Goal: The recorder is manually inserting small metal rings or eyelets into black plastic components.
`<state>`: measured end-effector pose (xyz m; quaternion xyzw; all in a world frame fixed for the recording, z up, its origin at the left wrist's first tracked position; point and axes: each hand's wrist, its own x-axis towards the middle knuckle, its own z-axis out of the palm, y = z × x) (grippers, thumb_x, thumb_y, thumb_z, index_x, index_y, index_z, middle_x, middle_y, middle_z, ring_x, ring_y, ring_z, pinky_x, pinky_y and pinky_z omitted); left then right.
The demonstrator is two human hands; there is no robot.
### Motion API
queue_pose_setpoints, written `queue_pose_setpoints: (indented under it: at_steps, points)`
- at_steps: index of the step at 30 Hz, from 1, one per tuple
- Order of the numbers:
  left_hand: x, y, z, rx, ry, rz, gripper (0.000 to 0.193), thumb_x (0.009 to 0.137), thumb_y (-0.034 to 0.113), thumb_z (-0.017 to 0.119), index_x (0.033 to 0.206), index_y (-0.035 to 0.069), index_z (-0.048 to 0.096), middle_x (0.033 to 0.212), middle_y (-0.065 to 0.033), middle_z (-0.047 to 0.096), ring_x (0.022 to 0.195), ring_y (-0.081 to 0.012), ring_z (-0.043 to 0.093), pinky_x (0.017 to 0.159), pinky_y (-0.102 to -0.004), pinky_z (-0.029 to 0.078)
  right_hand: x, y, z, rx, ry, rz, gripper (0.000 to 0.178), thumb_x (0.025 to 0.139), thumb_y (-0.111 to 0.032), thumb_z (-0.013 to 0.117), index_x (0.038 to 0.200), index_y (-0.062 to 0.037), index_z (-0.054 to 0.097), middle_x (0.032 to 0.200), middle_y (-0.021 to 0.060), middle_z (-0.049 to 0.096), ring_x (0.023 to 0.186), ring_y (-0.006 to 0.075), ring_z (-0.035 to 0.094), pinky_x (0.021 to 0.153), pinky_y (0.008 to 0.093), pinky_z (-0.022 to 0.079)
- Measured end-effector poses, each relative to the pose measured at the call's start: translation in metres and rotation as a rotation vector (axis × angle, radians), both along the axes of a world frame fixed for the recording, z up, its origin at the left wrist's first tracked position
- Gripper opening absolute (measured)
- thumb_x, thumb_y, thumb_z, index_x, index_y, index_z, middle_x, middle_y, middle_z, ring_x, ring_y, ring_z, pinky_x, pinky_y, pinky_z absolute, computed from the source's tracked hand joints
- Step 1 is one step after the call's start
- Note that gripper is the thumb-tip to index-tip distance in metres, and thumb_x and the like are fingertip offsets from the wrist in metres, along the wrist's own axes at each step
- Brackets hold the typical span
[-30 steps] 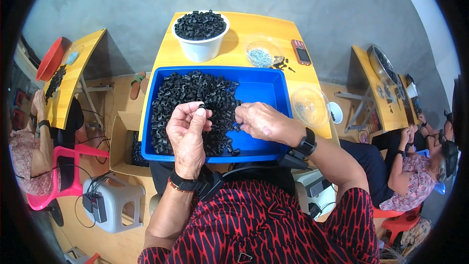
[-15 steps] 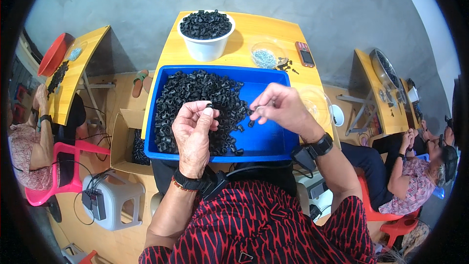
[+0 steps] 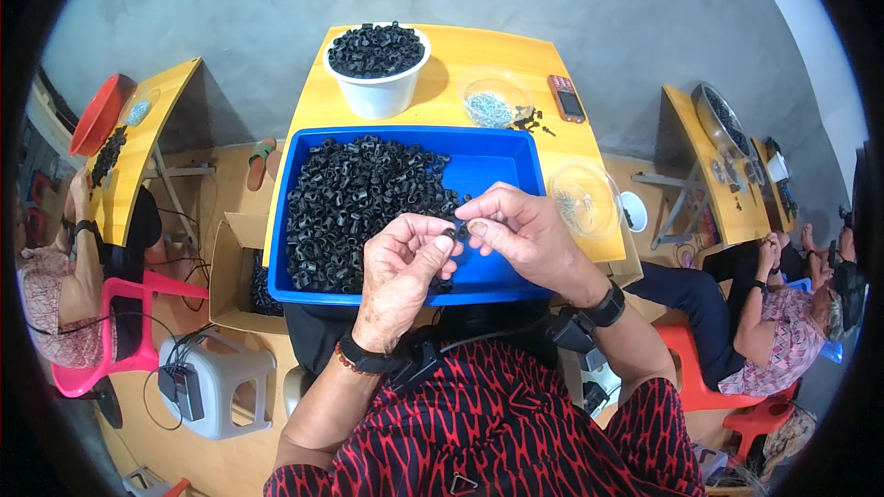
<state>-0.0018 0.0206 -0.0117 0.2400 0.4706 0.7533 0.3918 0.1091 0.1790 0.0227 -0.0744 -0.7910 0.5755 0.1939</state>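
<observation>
**Bringing the two hands together over the blue bin**

Working largest to smallest: the yellow surface [image 3: 479, 46] carries a blue bin [image 3: 502, 170] whose left side is heaped with small black rings [image 3: 354, 207], while its right side shows bare blue floor. Behind the bin stand a white bucket [image 3: 379, 92] filled with the same black pieces, a clear dish [image 3: 491, 103] of small pale bits, and a phone [image 3: 566, 98]. A second clear dish [image 3: 585, 198] sits at the bin's right edge.

The change is in the hands. Half a second ago the right hand was raised and apart, out over the bare part of the bin, and the left hand was held by itself. Now the right hand [image 3: 525, 235] has come back in, and its fingertips meet those of the left hand [image 3: 401, 271] above the bin's near edge.

The left grip is pinched around one small black ring [image 3: 449, 234], thumb and forefinger closed on it. The right grip is also pinched, thumb against forefinger, pressed to that same ring; whether it holds a tiny part of its own is too small to tell.

Judging from this, the hands have gone from fetching to fitting: the ring is held between both sets of fingertips, off the heap.

Other people sit at similar yellow surfaces to either side.
</observation>
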Motion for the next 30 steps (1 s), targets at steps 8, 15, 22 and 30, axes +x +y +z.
queue_pose_setpoints:
  at_steps: [8, 15, 22, 30]
  points:
    - [-0.0006, 0.0008, -0.0009, -0.001, -0.007, 0.015, 0.012, 0.094, 0.002, 0.065, 0.105, -0.001, 0.064, 0.089, -0.0052, 0.070, 0.073, -0.0065, 0.062, 0.066, -0.0207, 0.053, -0.0020, -0.0013, 0.0085, -0.040, -0.053, 0.037, 0.007, 0.094, 0.001, 0.060, 0.101, 0.0004, 0.058, 0.085, 0.0053, 0.064, 0.076, 0.0098, 0.064, 0.068, 0.0259, 0.055]
    - [-0.0014, 0.0020, -0.0050, -0.010, 0.027, 0.027, 0.013, 0.092, 0.003, 0.067, 0.105, -0.001, 0.064, 0.089, -0.0084, 0.070, 0.072, -0.0099, 0.063, 0.064, -0.0230, 0.053, -0.0070, -0.0020, 0.0067, 0.004, 0.005, 0.044, 0.004, 0.093, 0.002, 0.061, 0.096, 0.0002, 0.063, 0.085, 0.0043, 0.062, 0.073, 0.0104, 0.063, 0.066, 0.0257, 0.054]
    - [-0.0012, 0.0022, -0.0045, -0.001, 0.036, 0.017, 0.012, 0.092, 0.003, 0.067, 0.103, -0.001, 0.064, 0.088, -0.0082, 0.070, 0.071, -0.0096, 0.062, 0.064, -0.0229, 0.053, -0.0083, -0.0038, 0.0088, 0.088, -0.001, 0.028, 0.004, 0.092, 0.001, 0.063, 0.095, -0.0006, 0.065, 0.084, 0.0064, 0.062, 0.071, 0.0114, 0.063, 0.064, 0.0266, 0.053]
    - [-0.0010, 0.0022, -0.0036, 0.008, -0.014, 0.013, 0.011, 0.092, 0.002, 0.067, 0.103, 0.000, 0.063, 0.088, -0.0099, 0.070, 0.070, -0.0103, 0.063, 0.063, -0.0240, 0.055, -0.0096, -0.0064, 0.0098, 0.317, 0.026, -0.016, 0.005, 0.089, -0.003, 0.066, 0.093, -0.0026, 0.065, 0.082, 0.0102, 0.062, 0.070, 0.0212, 0.064, 0.063, 0.0321, 0.052]
